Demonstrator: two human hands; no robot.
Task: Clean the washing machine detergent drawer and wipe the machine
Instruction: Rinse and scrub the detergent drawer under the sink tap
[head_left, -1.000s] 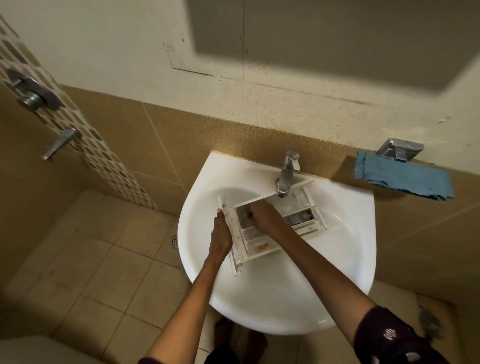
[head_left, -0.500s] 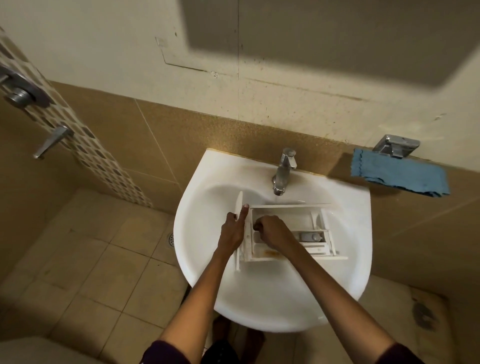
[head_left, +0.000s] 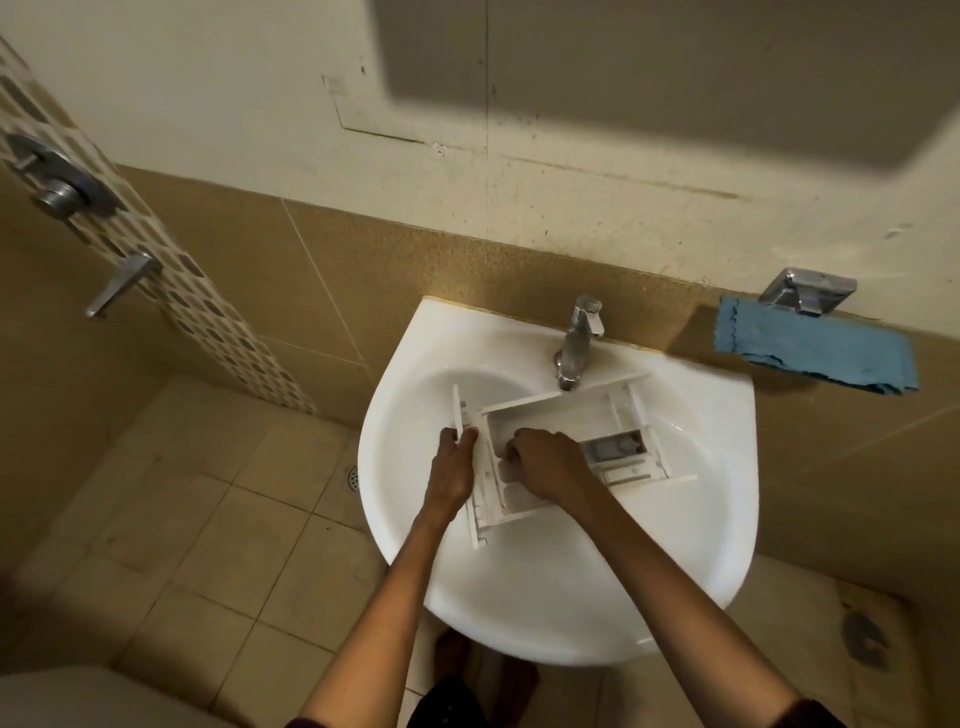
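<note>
A white detergent drawer (head_left: 566, 421) lies inside the white sink basin (head_left: 561, 587), under the chrome tap (head_left: 577, 343). My left hand (head_left: 453, 467) grips the drawer's front panel at its left end. My right hand (head_left: 545, 462) reaches into the drawer's left compartment with curled fingers; whether it holds anything is hidden. A grey insert (head_left: 615, 448) shows in the drawer's right part.
A blue cloth (head_left: 810, 351) hangs from a chrome holder (head_left: 805, 296) on the wall at right. Shower valve (head_left: 57, 187) and lever (head_left: 122, 283) are on the left wall. A floor drain (head_left: 353, 475) sits in the tiled floor left of the sink.
The drawer has turned in the basin, level half a second ago and now slanted with its right end toward the tap. My right hand keeps working in the left compartment.
</note>
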